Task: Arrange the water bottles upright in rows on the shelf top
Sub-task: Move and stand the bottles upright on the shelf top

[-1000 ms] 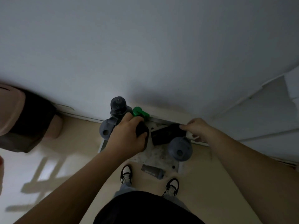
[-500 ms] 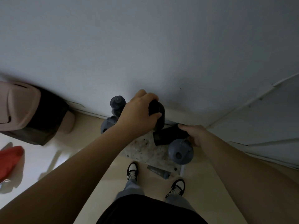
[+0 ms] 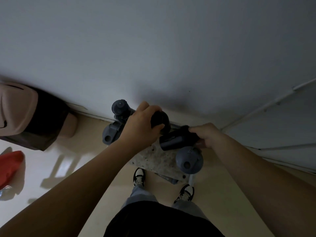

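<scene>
I look straight down at a small speckled shelf top (image 3: 153, 159) against a white wall. My left hand (image 3: 140, 129) is closed around a black bottle (image 3: 161, 119) held at the back of the shelf by the wall. My right hand (image 3: 205, 135) grips the end of a second black bottle (image 3: 172, 140) that lies tilted on its side. Grey-lidded bottles stand upright: one at the back left (image 3: 119, 107), one at the left edge (image 3: 110, 134), one at the front right (image 3: 189, 162).
My feet in black-and-white shoes (image 3: 139, 176) stand on the beige floor below the shelf. A pink and brown bin (image 3: 25, 115) sits at the left, with a red item (image 3: 10, 166) on the floor. A white door (image 3: 282, 120) is at the right.
My left hand has carried the black bottle back towards the wall, covering the green cap seen earlier. My right hand has closed on the lying black bottle's end.
</scene>
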A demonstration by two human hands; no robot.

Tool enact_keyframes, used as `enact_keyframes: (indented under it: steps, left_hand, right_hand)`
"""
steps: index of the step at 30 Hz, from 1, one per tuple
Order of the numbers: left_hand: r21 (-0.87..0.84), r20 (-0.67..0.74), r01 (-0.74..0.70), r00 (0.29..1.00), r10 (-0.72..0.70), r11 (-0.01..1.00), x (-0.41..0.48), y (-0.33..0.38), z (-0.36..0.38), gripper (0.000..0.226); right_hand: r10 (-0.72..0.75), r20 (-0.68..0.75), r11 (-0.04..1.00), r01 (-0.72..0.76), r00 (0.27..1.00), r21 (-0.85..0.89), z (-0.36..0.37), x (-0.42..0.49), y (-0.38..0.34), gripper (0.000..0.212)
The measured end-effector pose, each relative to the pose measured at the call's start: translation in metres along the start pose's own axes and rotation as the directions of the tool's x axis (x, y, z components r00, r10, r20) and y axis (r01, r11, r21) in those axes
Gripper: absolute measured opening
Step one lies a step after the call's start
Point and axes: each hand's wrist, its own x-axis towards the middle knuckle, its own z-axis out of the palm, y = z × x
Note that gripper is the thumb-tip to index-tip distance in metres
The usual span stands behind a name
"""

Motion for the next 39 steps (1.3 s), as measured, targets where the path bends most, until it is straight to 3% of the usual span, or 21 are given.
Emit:
enact_keyframes:
  steps: [5, 9, 16, 19, 23, 29, 36, 39]
  left_hand:
    - [-0.024, -0.007, -0.006, 1.000, 0.006, 1.000, 0.007, 0.000, -0.001, 0.046]
    - [-0.032, 0.013, -0.026, 1.000, 0.026, 0.999, 0.014, 0.008, 0.000, 0.045]
    - [0.013, 0.048, -0.048, 0.998, 0.048, 0.999, 0.010, 0.003, 0.004, 0.044]
    - [0.023, 0.086, -0.016, 0.996, 0.014, 1.000, 0.012, -0.003, 0.014, 0.046]
    - [0.072, 0.188, 0.023, 0.981, -0.037, 0.997, 0.013, -0.011, 0.032, 0.047]
    - [0.183, 0.209, 0.030, 0.975, -0.068, 0.983, 0.021, -0.012, 0.041, 0.044]
    - [0.263, 0.226, 0.035, 0.969, -0.097, 0.964, 0.026, -0.007, 0.039, 0.043]
    - [0.253, 0.240, 0.038, 0.965, -0.101, 0.967, 0.022, -0.007, 0.038, 0.054]
  right_hand:
    - [-0.259, -0.032, 0.952, 0.250, 0.965, -0.175, -0.007, -0.026, -0.027, 0.024]
    - [-0.457, 0.055, 0.806, 0.439, 0.888, -0.397, -0.004, -0.040, -0.037, 0.027]
    - [-0.599, 0.229, 0.485, 0.576, 0.767, -0.658, 0.011, -0.034, -0.019, 0.037]
    - [-0.601, 0.266, 0.409, 0.576, 0.754, -0.707, 0.013, -0.031, -0.018, 0.035]
    - [-0.581, 0.280, 0.411, 0.572, 0.764, -0.710, 0.013, -0.024, -0.011, 0.030]
    - [-0.603, 0.276, 0.435, 0.598, 0.748, -0.673, 0.016, -0.015, 0.000, 0.035]
    - [-0.623, 0.347, 0.312, 0.630, 0.701, -0.711, 0.015, -0.011, 0.012, 0.033]
    - [-0.595, 0.341, 0.373, 0.626, 0.728, -0.685, 0.012, -0.012, 0.011, 0.036]
